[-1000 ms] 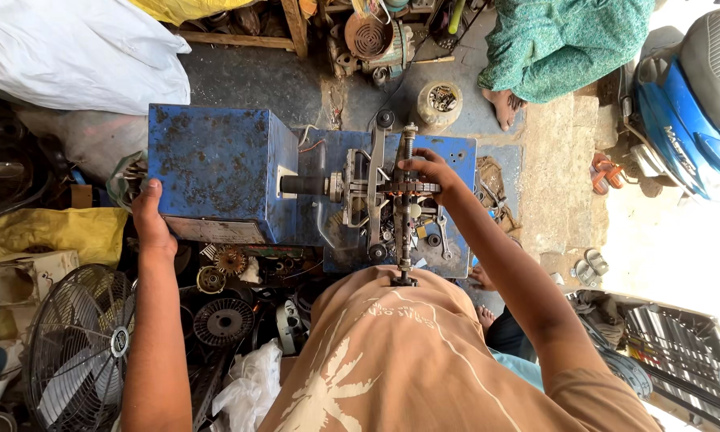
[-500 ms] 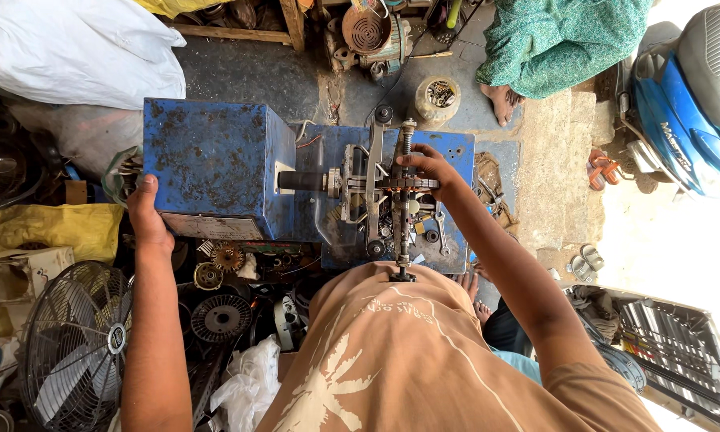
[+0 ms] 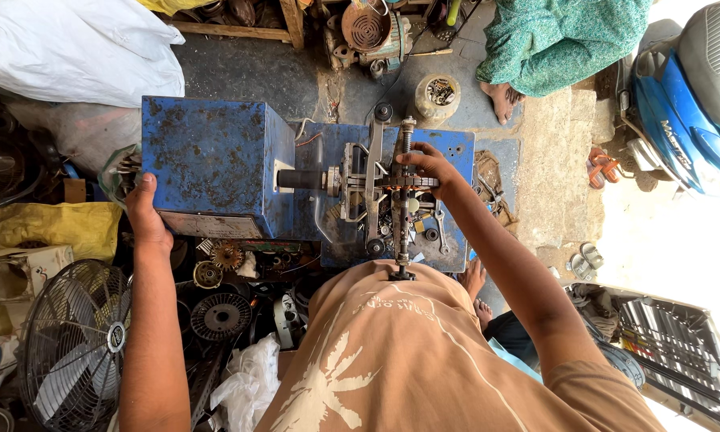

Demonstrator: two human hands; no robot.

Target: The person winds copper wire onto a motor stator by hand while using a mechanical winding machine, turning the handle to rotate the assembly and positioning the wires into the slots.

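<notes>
- The left hand (image 3: 148, 214) lies on the near left edge of the blue metal box (image 3: 208, 164), fingers curled over the rim and gripping it; the box sits on the left part of the blue desk (image 3: 456, 148)
- The right hand (image 3: 428, 166) is closed around the small wound part (image 3: 396, 182) mounted on the metal fixture (image 3: 380, 192) just right of the box; fingertips pinch it from above, the thumb side is hidden
- A dark shaft (image 3: 300, 179) runs from the box face to the fixture; a long threaded rod (image 3: 402, 208) crosses it, reaching toward the person's chest
- By its look the wound part is stiff and small, with thin wire that would likely damage easily; best held by its solid core or ends, not the windings
- The box looks heavy and rigid; its edges give a firm hold, though the paint is worn and may be gritty
- A table fan (image 3: 72, 344) lies at lower left, loose fan parts (image 3: 220, 316) beside it on the floor; another person in green cloth (image 3: 560, 40) sits beyond the desk
</notes>
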